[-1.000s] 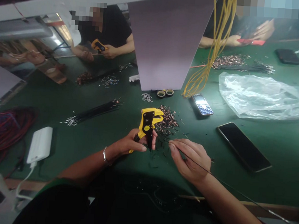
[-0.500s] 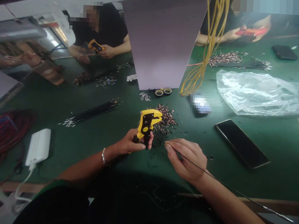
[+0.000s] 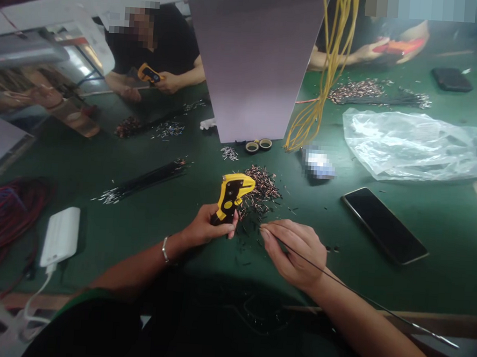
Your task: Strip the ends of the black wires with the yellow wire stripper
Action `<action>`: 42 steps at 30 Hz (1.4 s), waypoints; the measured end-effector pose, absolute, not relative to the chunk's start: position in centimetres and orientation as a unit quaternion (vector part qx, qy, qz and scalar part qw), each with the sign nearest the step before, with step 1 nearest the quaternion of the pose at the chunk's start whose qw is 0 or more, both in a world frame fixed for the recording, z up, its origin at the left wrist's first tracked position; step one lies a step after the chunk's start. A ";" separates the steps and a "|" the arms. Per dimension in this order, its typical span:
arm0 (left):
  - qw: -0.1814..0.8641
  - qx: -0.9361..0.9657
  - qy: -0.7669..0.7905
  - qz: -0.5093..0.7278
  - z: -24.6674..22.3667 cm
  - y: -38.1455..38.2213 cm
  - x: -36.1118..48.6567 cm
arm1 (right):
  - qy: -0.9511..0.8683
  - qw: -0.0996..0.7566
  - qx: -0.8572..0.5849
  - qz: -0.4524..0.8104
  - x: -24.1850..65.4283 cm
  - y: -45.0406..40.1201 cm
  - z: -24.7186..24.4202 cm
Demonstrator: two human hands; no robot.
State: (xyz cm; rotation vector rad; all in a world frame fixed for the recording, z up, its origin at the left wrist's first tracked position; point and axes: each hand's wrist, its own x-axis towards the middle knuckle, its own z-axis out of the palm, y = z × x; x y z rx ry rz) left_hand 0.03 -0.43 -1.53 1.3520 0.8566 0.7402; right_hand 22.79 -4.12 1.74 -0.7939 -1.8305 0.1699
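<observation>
Yellow stripper (image 3: pixel 230 197), left hand (image 3: pixel 205 227); right-hand wire (image 3: pixel 349 281) overhangs edge (image 3: pixel 436 317).

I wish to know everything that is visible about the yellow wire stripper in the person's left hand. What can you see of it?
The wire stripper has a yellow body that looks like plastic, with black side plates and round yellow spots. The left hand grips its lower part, with the head tilted up and away from the person. It is held just beside a pile of cut wire pieces. Whether anything is in its jaws cannot be seen.
</observation>
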 end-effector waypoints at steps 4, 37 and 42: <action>0.614 0.617 0.383 0.309 -0.9 -0.6 0.3 | -0.766 0.543 -0.335 0.076 22.7 -4.1 1.6; 0.870 0.399 0.175 0.232 -2.2 -0.2 0.3 | -0.385 0.629 -0.371 0.564 24.8 -1.1 1.0; 0.873 0.388 0.181 0.234 -1.9 -0.1 0.3 | -0.368 0.632 -0.387 0.562 24.7 -1.1 1.0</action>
